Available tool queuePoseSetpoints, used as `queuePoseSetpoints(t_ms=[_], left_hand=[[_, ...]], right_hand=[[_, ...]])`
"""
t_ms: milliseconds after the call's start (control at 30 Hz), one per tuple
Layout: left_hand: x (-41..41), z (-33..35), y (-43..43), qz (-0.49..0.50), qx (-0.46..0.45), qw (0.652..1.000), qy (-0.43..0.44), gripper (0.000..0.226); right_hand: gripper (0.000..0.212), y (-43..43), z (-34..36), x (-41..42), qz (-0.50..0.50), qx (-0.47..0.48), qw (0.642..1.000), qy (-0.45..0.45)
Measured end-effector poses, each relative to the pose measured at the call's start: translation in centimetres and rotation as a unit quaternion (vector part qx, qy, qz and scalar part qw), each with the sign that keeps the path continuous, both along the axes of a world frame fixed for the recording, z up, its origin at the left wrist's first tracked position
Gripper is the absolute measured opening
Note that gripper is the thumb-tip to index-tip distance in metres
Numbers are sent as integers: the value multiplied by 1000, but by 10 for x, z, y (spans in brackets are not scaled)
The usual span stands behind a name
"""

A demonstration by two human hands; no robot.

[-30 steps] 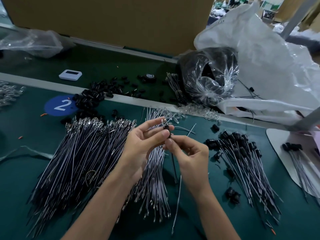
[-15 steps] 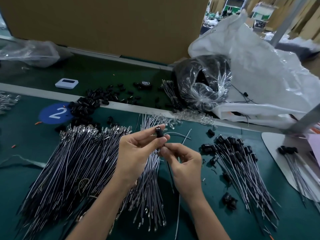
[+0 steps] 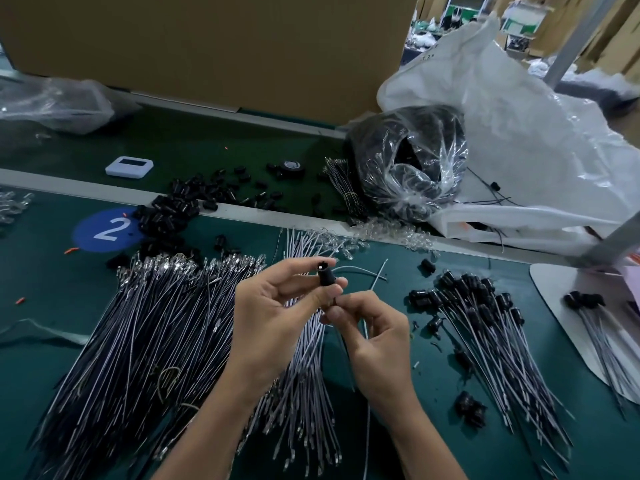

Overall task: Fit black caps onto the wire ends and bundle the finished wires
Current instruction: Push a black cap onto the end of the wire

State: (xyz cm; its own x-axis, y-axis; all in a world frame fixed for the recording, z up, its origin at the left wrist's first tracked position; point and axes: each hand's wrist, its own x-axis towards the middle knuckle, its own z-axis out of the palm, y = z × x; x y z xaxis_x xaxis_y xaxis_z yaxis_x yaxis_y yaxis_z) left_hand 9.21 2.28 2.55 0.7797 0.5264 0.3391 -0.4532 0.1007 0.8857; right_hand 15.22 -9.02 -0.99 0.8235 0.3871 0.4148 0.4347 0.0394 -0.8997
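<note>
Cap is sitting dead centre of the frame, and your left hand is pinching it between thumb and fingertips. Your right hand is pinching the wire just under it, other fingers curled in, with the wire's end meeting the cap's bottom. So I'm guessing you're mid-fit on this one. I can't tell how far in the wire is sitting.

The next move is probably calling for a straight push along the cap's axis while your left hand is holding it steady, then dropping it on the capped pile at right of centre.

The bare wires are fanning out across the lower left and running right under your hands, so the dangling tail is likely risking a snag there. Spare caps are lying heaped at upper left by the blue sticker, with more in the clear bag above centre. A few strays are lying at lower right, close to where finished wires are landing.
</note>
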Motion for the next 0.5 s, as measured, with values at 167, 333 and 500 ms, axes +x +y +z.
queuePoseSetpoints(t_ms=[167,333,500], left_hand=[[-3,0,4,32,45,998,1,34],[-3,-2,5,54,37,998,19,38],[-4,0,6,57,32,998,18,39]], right_hand=[[9,1,3,-3,10,-16,999,-28],[11,2,1,-5,16,-38,999,-36],[7,2,1,-7,32,-41,998,-32]])
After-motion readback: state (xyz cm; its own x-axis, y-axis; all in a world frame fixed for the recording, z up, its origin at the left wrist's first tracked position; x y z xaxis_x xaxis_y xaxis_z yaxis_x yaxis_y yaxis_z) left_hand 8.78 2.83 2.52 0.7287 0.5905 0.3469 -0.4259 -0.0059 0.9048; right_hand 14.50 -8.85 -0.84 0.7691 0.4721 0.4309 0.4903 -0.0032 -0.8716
